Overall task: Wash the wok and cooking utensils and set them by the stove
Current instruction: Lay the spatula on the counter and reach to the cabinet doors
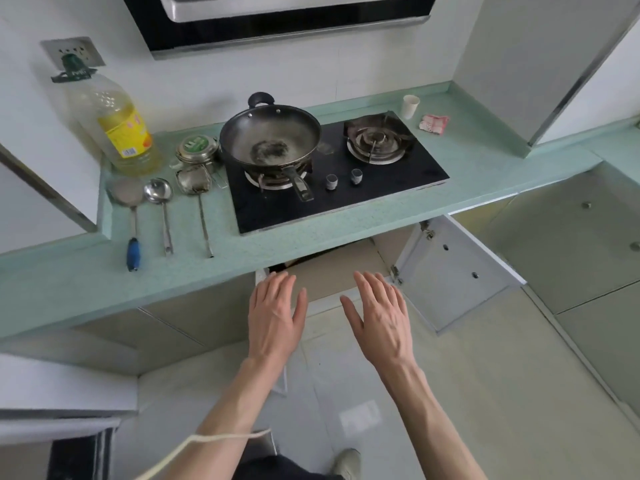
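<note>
A black wok [270,135] with dark residue at its bottom sits on the left burner of the black stove [346,199], its handle pointing toward me. Left of the stove, three utensils lie side by side on the green counter [242,251]: a strainer with a blue handle [130,216], a steel ladle [160,206] and a steel spatula [198,199]. My left hand [275,315] and my right hand [377,315] hover flat, fingers straight, below the counter's front edge. Both hold nothing.
A large oil bottle [114,123] and a small steel lidded pot [198,150] stand at the back left. A paper cup [411,106] and a crumpled wrapper [433,124] lie right of the stove. A cabinet door [457,275] under the counter stands ajar.
</note>
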`<act>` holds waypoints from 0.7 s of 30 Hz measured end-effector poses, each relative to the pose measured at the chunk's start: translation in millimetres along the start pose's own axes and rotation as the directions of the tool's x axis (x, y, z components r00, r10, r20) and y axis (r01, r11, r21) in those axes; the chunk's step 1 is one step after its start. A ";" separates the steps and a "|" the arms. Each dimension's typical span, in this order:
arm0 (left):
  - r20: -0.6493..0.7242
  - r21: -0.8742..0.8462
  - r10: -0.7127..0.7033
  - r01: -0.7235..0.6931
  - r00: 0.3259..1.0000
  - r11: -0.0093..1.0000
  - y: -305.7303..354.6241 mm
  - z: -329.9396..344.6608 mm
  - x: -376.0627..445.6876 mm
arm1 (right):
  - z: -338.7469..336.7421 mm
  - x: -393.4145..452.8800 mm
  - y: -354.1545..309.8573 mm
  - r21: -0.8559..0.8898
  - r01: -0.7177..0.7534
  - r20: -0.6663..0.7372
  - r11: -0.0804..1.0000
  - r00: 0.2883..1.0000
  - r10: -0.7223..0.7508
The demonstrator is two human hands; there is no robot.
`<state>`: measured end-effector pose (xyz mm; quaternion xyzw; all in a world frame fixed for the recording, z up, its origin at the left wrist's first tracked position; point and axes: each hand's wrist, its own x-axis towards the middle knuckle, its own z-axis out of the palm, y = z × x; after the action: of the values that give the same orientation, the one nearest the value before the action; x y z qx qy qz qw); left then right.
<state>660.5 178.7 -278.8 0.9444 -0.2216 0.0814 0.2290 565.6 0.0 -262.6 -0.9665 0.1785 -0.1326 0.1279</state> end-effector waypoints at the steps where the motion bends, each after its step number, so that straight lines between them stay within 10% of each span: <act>1: -0.014 0.004 0.009 -0.009 1.000 1.000 11.1 3.9 -1.3 | -3.3 0.6 11.5 0.004 0.004 -0.009 1.000 1.000 -0.004; 11: -0.056 0.049 -0.046 0.049 0.997 0.998 39.9 68.3 19.8 | 21.1 32.6 75.4 0.058 -0.030 0.107 0.998 0.994 0.023; 21: -0.063 0.174 -0.411 0.416 0.909 0.893 -10.7 113.8 30.2 | 60.4 81.2 112.7 0.020 0.073 0.340 0.997 0.938 -0.075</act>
<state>698.3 122.4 -375.8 0.9858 -0.0045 0.0627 0.1560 622.0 -120.5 -335.0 -0.9805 0.1169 0.0310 0.1551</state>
